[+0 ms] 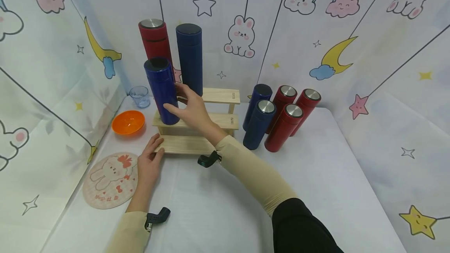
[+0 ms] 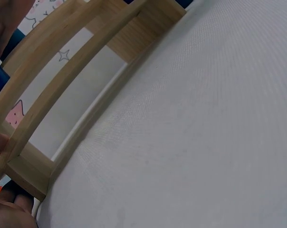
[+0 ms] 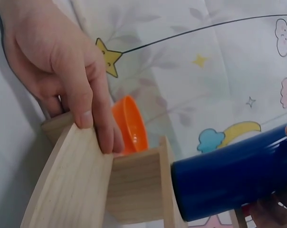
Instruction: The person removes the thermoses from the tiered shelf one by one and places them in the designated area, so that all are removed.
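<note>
Nearest, the left hand (image 1: 149, 163) lies on the tabletop (image 1: 218, 202) with its fingers pressed against the front left corner of the rack (image 1: 197, 128); the right wrist view shows them curled over that wooden edge, so this grip holds the rack's lowest step and steadies it. Just beyond and above it, the right hand (image 1: 191, 110) reaches across the middle step, and its grip is wrapped round the lower body of a blue flask (image 1: 162, 91), thumb on the near side, fingers partly hidden behind. The flask stands upright, its long axis vertical, its base on the left end of the middle step, so it lies to the left of the right grip and directly above the left one. The right hand is the nearer and the only one touching it. Farther back, a red flask (image 1: 154, 40) and a dark flask (image 1: 190, 57) stand upright on the top step, close behind the held one, leaving little room behind the grip.
</note>
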Available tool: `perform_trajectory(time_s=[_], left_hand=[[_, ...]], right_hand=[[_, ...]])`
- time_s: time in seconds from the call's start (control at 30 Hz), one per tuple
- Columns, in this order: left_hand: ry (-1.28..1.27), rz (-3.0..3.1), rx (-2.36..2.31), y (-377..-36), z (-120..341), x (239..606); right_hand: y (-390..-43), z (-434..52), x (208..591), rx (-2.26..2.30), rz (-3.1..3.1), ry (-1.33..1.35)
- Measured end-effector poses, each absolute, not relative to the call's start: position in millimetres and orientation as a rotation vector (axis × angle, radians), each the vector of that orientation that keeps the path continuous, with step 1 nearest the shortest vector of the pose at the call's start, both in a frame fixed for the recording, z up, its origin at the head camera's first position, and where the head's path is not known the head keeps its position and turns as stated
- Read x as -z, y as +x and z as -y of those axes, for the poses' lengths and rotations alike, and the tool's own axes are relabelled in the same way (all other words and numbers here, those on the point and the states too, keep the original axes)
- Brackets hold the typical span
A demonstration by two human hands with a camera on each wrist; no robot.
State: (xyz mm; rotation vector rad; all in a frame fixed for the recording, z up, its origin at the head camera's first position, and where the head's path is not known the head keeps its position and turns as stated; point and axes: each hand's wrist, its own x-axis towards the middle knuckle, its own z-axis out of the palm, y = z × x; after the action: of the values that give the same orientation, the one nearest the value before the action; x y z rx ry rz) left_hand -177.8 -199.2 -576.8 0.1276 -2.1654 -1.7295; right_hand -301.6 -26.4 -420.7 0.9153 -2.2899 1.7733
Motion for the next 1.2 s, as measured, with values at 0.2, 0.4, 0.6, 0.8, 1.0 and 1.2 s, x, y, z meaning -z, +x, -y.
perform_trajectory(time_s=[0.2,0.4,0.6,0.8,1.0,1.2], left_hand=[[0.137,2.181,1.722,-177.4,199.6,576.5],[0.128,2.183,1.715,-178.0,200.4,576.6],[0.15,2.196,1.708,-178.1,200.2,576.2],[0.153,2.196,1.709,-177.4,200.0,577.3],[0.135,2.196,1.703,-177.2,200.6,576.9],[0.143,2.206,1.692,-177.4,200.2,576.6]], right_hand=[[-299.2,33.9,418.0,-1.687,2.342,0.859],[-298.1,39.0,415.4,-1.618,2.358,0.828],[-298.0,40.6,417.1,-1.603,2.361,0.801],[-294.6,39.4,419.0,-1.604,2.33,0.788],[-288.9,35.3,418.2,-1.614,2.289,0.801],[-284.6,27.3,415.5,-1.644,2.224,0.813]])
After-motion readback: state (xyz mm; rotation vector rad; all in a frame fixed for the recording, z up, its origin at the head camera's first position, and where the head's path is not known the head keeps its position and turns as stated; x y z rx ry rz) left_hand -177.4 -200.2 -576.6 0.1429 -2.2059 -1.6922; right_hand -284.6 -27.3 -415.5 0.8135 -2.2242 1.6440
